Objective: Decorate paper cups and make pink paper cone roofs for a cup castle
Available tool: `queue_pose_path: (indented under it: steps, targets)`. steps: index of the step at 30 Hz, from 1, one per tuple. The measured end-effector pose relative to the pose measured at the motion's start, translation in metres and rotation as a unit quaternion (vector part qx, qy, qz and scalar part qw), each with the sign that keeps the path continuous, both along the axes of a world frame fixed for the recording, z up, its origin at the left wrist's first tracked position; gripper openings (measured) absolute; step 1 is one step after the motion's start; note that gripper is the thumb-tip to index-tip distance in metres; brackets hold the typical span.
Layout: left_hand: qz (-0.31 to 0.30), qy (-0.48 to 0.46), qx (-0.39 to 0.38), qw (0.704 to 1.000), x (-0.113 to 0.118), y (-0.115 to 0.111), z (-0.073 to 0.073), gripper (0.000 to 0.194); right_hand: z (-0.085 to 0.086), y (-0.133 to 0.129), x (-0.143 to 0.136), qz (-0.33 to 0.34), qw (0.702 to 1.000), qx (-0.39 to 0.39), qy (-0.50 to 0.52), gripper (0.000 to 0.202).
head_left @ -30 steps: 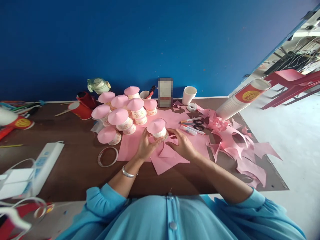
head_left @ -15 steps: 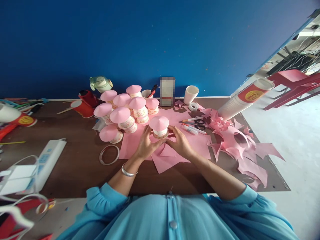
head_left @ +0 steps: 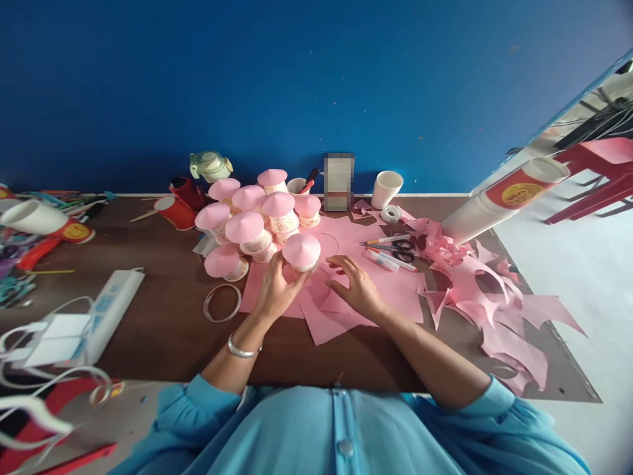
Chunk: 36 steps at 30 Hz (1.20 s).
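My left hand [head_left: 279, 288] grips a small paper-cup house [head_left: 301, 252] with a pink cone roof, its fingers and thumb around the patterned cup. The roof hides most of the cup. My right hand [head_left: 357, 285] is apart from it, fingers spread and curved over the pink paper sheets [head_left: 395, 295], holding nothing. Left of the held piece stands a cluster of similar cup houses with pink cone roofs [head_left: 244, 226], each on patterned cups. Scissors [head_left: 403, 249] and markers [head_left: 383, 260] lie on the paper right of my right hand.
Pink paper scraps [head_left: 514, 336] cover the table's right side beside a leaning stack of paper cups [head_left: 504, 198]. A white cup [head_left: 387, 190] and a tape roll [head_left: 391, 214] stand near the wall. At left are a tape ring [head_left: 221, 303], a power strip [head_left: 106, 316] and red cups [head_left: 174, 212].
The cup house has moved left, toward the cluster, in my left hand. My right hand has let go of it and opened. The view has shifted slightly.
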State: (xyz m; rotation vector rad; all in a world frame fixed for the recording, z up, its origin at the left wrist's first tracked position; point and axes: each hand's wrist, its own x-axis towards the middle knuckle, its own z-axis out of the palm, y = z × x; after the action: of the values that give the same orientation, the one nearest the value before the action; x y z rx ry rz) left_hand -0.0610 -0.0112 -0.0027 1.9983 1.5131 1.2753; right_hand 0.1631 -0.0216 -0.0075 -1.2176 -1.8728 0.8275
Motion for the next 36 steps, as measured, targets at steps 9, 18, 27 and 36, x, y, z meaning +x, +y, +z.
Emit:
queue_pose_path:
  steps: [9,18,27,36]
  targets:
    - [0.068,0.115,0.029,0.991,-0.02,-0.002,-0.007,0.065,-0.003,-0.004,0.005,0.009,1.0,-0.003,-0.013,0.031]
    - [0.058,0.105,0.016,0.993,-0.024,-0.021,-0.003,0.066,-0.004,-0.005,0.008,0.014,0.999,0.014,-0.028,0.027]
    - [0.111,0.129,-0.009,0.985,-0.062,-0.059,-0.002,0.062,-0.011,-0.006,0.008,0.026,0.997,0.03,-0.062,0.028]
    - [0.129,0.167,0.011,0.977,-0.068,-0.06,-0.011,0.055,-0.009,-0.008,0.008,0.037,0.996,0.041,-0.075,0.028]
